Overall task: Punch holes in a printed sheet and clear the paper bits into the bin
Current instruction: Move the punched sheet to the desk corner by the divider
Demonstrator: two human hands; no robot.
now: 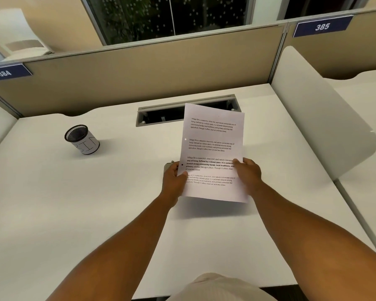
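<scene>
Two bare hands hold a white printed paper sheet [212,148] upright above the white table [96,192].

The left hand [174,177] pinches the sheet's left edge, the right hand [248,172] its right edge, both grips low down; its long axis runs away from the person. Two holes show along the left margin. A grey metal object, probably the punch [167,166], peeks out behind the left hand. The black mesh bin [81,140] stands well apart to the left, nearer the left hand.

Both bare forearms stretched forward, left hand [174,178] and right hand [249,172] each in a pinching grip, thumbs on top.
</scene>
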